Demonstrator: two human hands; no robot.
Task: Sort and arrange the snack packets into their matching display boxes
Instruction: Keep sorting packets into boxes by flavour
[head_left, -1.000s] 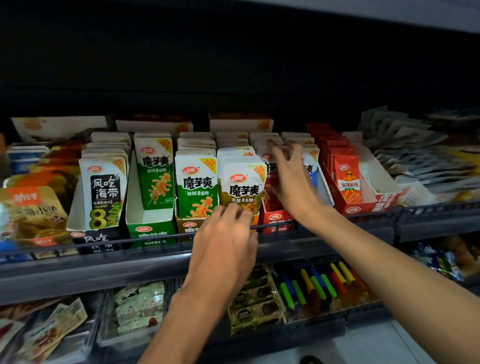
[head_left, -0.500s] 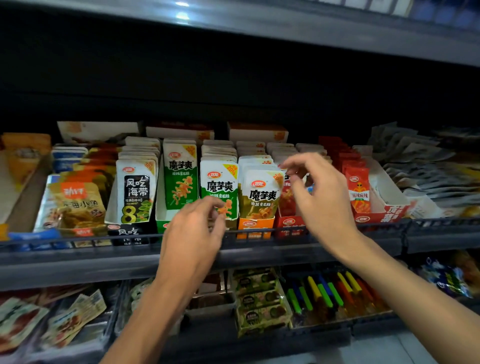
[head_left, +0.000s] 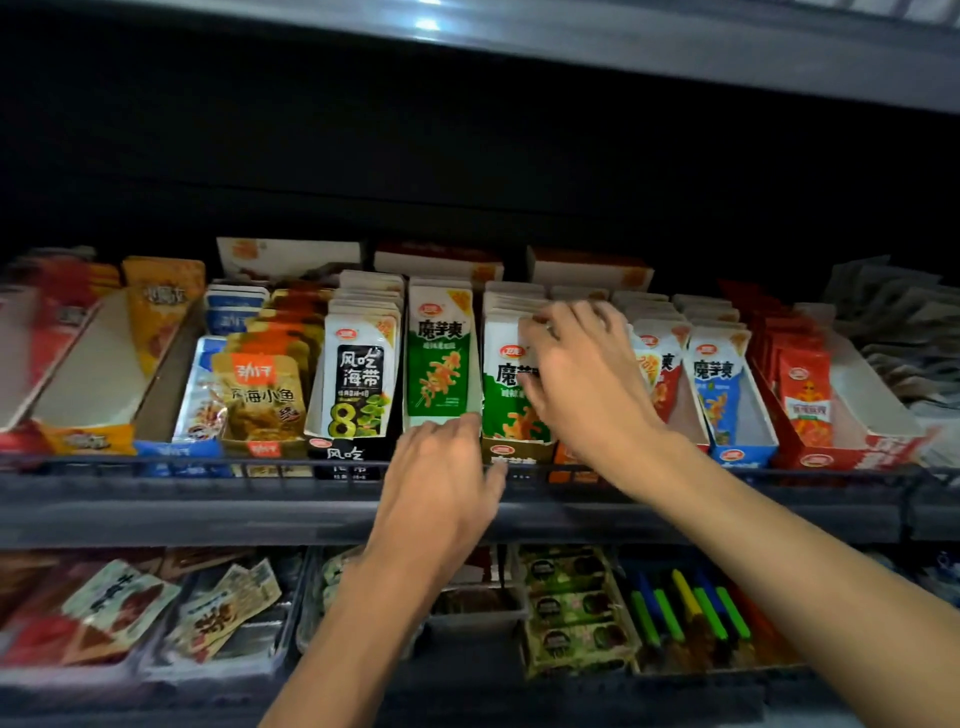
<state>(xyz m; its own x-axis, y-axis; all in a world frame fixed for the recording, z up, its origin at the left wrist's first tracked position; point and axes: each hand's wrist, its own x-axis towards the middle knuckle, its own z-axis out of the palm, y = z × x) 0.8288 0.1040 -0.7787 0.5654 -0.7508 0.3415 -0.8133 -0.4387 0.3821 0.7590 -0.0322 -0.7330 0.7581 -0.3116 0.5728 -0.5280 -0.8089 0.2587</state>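
A row of display boxes stands on the middle shelf. The green box holds one upright green packet. Right of it, the brown box holds more green packets. My right hand is on these, fingers over their tops and thumb across the front one. It hides most of the orange box. My left hand hovers at the shelf rail, fingers spread and touching the green box's front, holding nothing. Red packets, a blue packet and a black kelp packet stand in their own boxes.
A wire rail runs along the shelf front. A red box with a red packet stands at the right, fish packets at the left. Trays of snacks fill the lower shelf. The upper shelf overhangs.
My right hand moved left from the red packets onto the green packets in the brown box. My left hand shifted left to the green box's front. The view tilted up.
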